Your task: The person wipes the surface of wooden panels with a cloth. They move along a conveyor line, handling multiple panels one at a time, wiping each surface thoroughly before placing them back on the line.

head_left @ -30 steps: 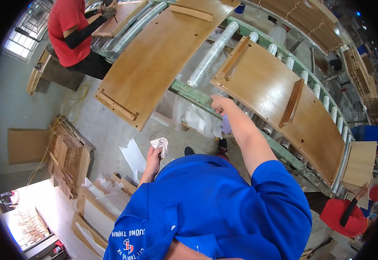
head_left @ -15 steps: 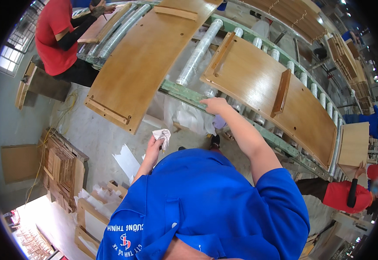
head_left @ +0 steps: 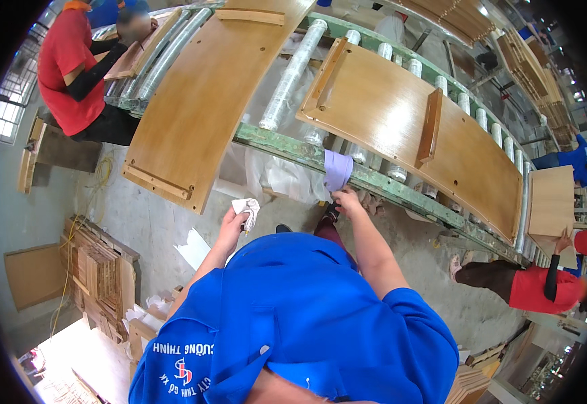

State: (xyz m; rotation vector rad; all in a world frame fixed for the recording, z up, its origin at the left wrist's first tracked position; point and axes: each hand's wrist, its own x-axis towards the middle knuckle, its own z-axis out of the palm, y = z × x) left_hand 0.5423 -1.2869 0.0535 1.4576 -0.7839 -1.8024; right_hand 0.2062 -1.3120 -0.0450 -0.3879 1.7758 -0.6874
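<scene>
My left hand (head_left: 231,224) is closed on a crumpled white cloth (head_left: 245,211), held low in front of me beside the near end of a long brown wooden panel (head_left: 206,101). Just under a lilac cloth (head_left: 338,170) draped over the green conveyor rail (head_left: 286,143) is my right hand (head_left: 348,201). Its fingers are curled in near the cloth's lower edge, and what they hold, if anything, is hidden. Right of the cloth, a second brown panel (head_left: 387,101) with wooden battens (head_left: 430,128) lies on the rollers.
Wrapped rollers (head_left: 295,74) show between the two panels. A co-worker in red (head_left: 71,74) bends over a board at far left; another in red (head_left: 542,289) stands at right, a hand on a pale board (head_left: 552,202). Stacked wood pieces (head_left: 98,276) lie on the floor at left.
My right hand has left the green rail and come down toward me, under the lilac cloth, which shows more fully. My left hand keeps the white cloth. The view has shifted slightly.
</scene>
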